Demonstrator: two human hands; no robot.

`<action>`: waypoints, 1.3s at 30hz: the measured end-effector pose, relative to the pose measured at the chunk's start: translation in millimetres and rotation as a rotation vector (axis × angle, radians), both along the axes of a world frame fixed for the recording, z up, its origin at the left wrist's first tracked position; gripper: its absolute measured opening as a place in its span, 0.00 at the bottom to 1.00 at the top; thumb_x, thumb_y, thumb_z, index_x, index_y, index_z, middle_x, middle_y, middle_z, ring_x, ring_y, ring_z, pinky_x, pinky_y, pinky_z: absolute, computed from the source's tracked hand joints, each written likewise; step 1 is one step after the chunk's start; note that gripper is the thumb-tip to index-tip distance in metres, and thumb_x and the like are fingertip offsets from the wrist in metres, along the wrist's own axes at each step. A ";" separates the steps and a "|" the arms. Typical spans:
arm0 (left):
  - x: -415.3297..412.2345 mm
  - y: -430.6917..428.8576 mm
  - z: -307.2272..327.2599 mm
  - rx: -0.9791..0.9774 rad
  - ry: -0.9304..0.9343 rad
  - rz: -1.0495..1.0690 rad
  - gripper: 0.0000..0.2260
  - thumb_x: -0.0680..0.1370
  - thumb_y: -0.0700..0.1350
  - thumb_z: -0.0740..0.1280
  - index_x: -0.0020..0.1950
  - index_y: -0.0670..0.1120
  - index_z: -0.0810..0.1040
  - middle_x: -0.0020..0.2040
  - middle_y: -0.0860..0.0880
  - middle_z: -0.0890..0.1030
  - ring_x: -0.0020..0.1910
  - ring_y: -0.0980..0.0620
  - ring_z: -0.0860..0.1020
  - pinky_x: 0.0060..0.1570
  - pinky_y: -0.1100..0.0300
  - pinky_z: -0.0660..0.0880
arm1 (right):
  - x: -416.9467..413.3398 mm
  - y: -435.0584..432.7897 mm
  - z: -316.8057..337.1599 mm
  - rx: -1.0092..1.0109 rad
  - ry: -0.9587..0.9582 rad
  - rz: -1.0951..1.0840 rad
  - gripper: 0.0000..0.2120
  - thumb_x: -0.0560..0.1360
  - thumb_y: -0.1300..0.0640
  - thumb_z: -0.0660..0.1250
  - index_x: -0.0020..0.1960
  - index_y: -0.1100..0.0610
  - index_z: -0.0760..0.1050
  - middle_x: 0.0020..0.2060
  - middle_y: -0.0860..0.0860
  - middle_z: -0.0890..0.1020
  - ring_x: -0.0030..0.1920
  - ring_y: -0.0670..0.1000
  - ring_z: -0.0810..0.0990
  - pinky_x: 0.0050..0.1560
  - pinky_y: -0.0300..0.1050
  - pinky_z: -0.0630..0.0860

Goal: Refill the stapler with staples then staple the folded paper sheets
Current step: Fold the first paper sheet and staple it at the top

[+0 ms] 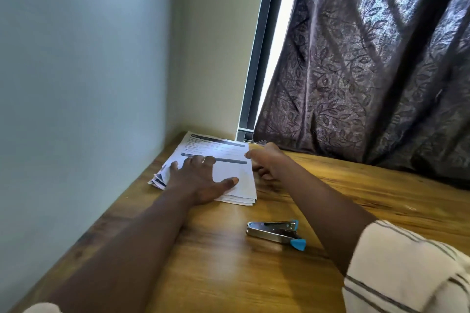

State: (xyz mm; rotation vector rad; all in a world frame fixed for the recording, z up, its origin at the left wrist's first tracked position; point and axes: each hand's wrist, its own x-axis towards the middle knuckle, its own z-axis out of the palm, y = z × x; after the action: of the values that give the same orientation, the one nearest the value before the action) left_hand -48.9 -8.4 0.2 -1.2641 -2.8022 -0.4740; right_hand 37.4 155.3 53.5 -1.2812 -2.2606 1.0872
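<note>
My left fingers (197, 160) are lying straight and spread, with the left hand (201, 180) pressing flat on the paper sheets (229, 150) and gripping nothing. My right hand (264, 160) is showing blurred at the stack's right edge, and I'm not able to tell whether it's pinching the paper. The sheets are lying far left on the wooden table (356, 198), by the wall corner. The stapler (274, 231) is resting nearer, right of the stack, apart from both hands.
</note>
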 end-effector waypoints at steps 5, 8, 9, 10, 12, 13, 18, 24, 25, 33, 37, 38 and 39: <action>-1.7 3.8 -0.3 -0.030 0.021 0.010 0.43 0.73 0.78 0.53 0.81 0.54 0.59 0.82 0.47 0.61 0.80 0.45 0.58 0.75 0.36 0.52 | -18.8 2.2 5.9 -0.057 -0.040 -0.050 0.39 0.71 0.52 0.78 0.73 0.60 0.61 0.54 0.59 0.80 0.44 0.55 0.76 0.39 0.47 0.74; -1.9 5.2 -0.3 -0.026 0.030 0.012 0.43 0.73 0.78 0.52 0.81 0.53 0.59 0.82 0.46 0.61 0.81 0.44 0.58 0.75 0.36 0.53 | -21.6 7.1 2.9 -0.068 0.041 -0.106 0.43 0.67 0.59 0.82 0.74 0.62 0.62 0.60 0.59 0.78 0.49 0.55 0.77 0.48 0.50 0.78; -1.7 5.0 0.1 -0.023 0.030 0.011 0.43 0.73 0.78 0.52 0.81 0.53 0.59 0.82 0.46 0.61 0.80 0.44 0.58 0.75 0.35 0.53 | -22.4 9.3 -0.1 -0.075 0.079 -0.130 0.42 0.66 0.60 0.82 0.73 0.63 0.64 0.56 0.59 0.79 0.49 0.55 0.78 0.52 0.51 0.80; -1.1 4.5 0.7 -0.020 0.028 0.010 0.43 0.73 0.77 0.53 0.81 0.53 0.59 0.82 0.46 0.61 0.80 0.44 0.58 0.75 0.35 0.53 | -23.0 11.6 -3.5 -0.088 0.115 -0.149 0.40 0.65 0.60 0.83 0.71 0.62 0.66 0.54 0.58 0.80 0.50 0.55 0.80 0.54 0.52 0.80; 0.1 3.8 1.8 -0.003 0.022 0.015 0.42 0.74 0.77 0.53 0.81 0.53 0.59 0.81 0.45 0.62 0.80 0.43 0.59 0.76 0.35 0.53 | -21.7 12.4 -8.9 -0.113 0.179 -0.169 0.38 0.64 0.60 0.83 0.69 0.61 0.69 0.54 0.58 0.81 0.52 0.56 0.81 0.53 0.52 0.80; 1.2 3.7 2.9 0.013 0.018 0.020 0.41 0.74 0.76 0.53 0.80 0.53 0.59 0.81 0.45 0.62 0.80 0.43 0.59 0.76 0.34 0.53 | -20.2 13.3 -10.7 -0.110 0.199 -0.174 0.37 0.65 0.59 0.83 0.69 0.60 0.70 0.55 0.57 0.81 0.52 0.56 0.81 0.52 0.52 0.80; 3.8 2.4 6.6 0.136 0.008 0.069 0.37 0.77 0.74 0.54 0.79 0.52 0.61 0.80 0.45 0.64 0.80 0.43 0.60 0.76 0.33 0.52 | -6.5 18.4 -20.2 -0.100 0.350 -0.117 0.16 0.72 0.57 0.78 0.57 0.57 0.79 0.56 0.55 0.83 0.46 0.52 0.81 0.49 0.49 0.79; 1.3 4.0 4.7 0.356 0.031 0.103 0.35 0.79 0.71 0.54 0.80 0.54 0.57 0.81 0.46 0.61 0.81 0.43 0.57 0.76 0.34 0.50 | 35.9 11.3 -16.8 -0.233 0.743 -0.019 0.04 0.76 0.59 0.74 0.49 0.57 0.81 0.50 0.57 0.86 0.51 0.55 0.84 0.56 0.53 0.81; 1.0 5.0 4.6 0.405 0.034 0.105 0.35 0.79 0.71 0.54 0.80 0.54 0.57 0.81 0.47 0.61 0.80 0.43 0.58 0.76 0.34 0.51 | 45.2 11.2 -15.0 -0.248 0.789 0.004 0.03 0.76 0.59 0.74 0.48 0.57 0.81 0.49 0.56 0.86 0.50 0.55 0.83 0.56 0.53 0.81; 13.7 9.7 14.3 0.856 -0.121 -0.130 0.30 0.80 0.57 0.68 0.78 0.56 0.56 0.74 0.51 0.74 0.65 0.48 0.77 0.67 0.39 0.75 | 127.6 5.8 -8.5 -0.117 0.951 0.164 0.15 0.73 0.56 0.73 0.57 0.62 0.80 0.49 0.56 0.87 0.47 0.53 0.86 0.46 0.46 0.84; 19.4 11.4 14.8 0.884 -0.154 -0.197 0.28 0.80 0.44 0.71 0.75 0.54 0.62 0.64 0.49 0.82 0.53 0.52 0.82 0.56 0.54 0.81 | 148.8 9.9 -18.0 -0.034 0.933 0.204 0.19 0.73 0.58 0.73 0.62 0.61 0.77 0.49 0.57 0.87 0.50 0.58 0.86 0.47 0.49 0.84; 19.1 11.8 15.4 0.901 -0.168 -0.207 0.27 0.80 0.42 0.71 0.74 0.54 0.65 0.63 0.49 0.83 0.52 0.52 0.83 0.55 0.54 0.83 | 150.1 11.2 -18.8 0.002 0.934 0.214 0.19 0.74 0.61 0.72 0.64 0.59 0.75 0.47 0.56 0.88 0.49 0.56 0.87 0.45 0.47 0.84; 19.6 12.4 15.6 0.924 -0.186 -0.217 0.25 0.79 0.40 0.71 0.73 0.53 0.67 0.61 0.49 0.84 0.52 0.53 0.84 0.53 0.55 0.84 | 150.8 12.2 -19.5 0.046 0.931 0.218 0.20 0.75 0.63 0.72 0.66 0.56 0.74 0.46 0.55 0.88 0.47 0.54 0.87 0.44 0.45 0.84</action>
State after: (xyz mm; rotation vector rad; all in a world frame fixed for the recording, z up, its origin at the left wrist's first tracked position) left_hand -29.2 4.0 15.9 -1.2824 -2.0392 -1.6958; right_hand 188.2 167.5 34.0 -0.3467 -1.6829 1.3202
